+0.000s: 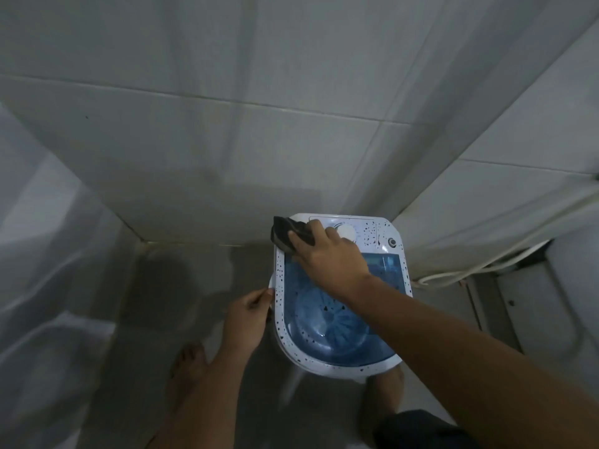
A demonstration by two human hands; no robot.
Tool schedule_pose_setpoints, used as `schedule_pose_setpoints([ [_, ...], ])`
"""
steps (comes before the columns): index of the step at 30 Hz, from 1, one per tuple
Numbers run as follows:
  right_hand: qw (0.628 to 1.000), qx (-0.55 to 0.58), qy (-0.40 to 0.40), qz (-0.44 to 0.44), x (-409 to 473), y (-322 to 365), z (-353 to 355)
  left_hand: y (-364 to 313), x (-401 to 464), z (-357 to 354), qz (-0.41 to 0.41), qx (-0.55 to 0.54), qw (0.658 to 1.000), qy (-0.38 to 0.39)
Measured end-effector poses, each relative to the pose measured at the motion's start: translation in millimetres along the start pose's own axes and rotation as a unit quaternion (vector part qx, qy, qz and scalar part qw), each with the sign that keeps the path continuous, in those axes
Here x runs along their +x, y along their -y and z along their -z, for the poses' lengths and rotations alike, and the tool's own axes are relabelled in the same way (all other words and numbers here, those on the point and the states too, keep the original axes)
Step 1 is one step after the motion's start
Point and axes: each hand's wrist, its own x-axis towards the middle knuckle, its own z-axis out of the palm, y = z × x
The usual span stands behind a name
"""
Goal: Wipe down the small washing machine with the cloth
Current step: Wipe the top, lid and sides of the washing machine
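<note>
Low and right of centre, the small washing machine [340,296] stands in a tiled corner, its back edge close to the wall and bare floor [181,286] open on its left. Right hand [327,254], fingers pressed flat, holds the dark cloth [288,234] on the machine's upper-left corner; left hand [248,315], fingers curled, grips its left rim.

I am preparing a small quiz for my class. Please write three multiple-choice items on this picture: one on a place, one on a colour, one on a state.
1. Where is the cloth?
A. on the floor
B. at the washing machine's far left corner
C. inside the tub

2. What colour is the lid?
A. red
B. see-through blue
C. black

3. What does the left hand do?
A. grips the machine's left edge
B. holds the cloth
C. turns the dial

Answers: 1 B, the right hand presses it there; 2 B, the tub shows through; 3 A, its fingers curl at the rim.
</note>
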Motion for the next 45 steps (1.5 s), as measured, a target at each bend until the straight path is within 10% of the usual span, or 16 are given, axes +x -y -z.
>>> schedule_pose_setpoints([
  [9,0.980,0.051,0.099,-0.165,73.5,3.1,30.1,2.9,0.3,-1.1,-0.004,-0.021,1.000,-0.001],
  [16,0.992,0.010,0.125,-0.012,16.6,42.1,43.5,9.3,6.4,-2.1,0.001,-0.025,1.000,0.007],
  [23,0.982,-0.001,0.130,-0.134,75.7,14.6,56.5,5.8,6.1,-1.9,-0.004,-0.039,0.999,-0.002],
  [31,0.987,0.000,0.155,-0.036,17.6,60.3,56.0,5.3,6.7,-1.2,0.002,-0.024,1.000,0.004],
  [39,0.974,0.072,0.085,-0.197,43.9,-26.1,33.8,-0.6,2.4,1.0,-0.016,-0.027,0.999,-0.010],
  [45,0.993,0.078,0.069,-0.056,-27.1,6.4,23.5,-5.8,-2.0,-1.0,-0.005,-0.048,0.999,0.001],
])
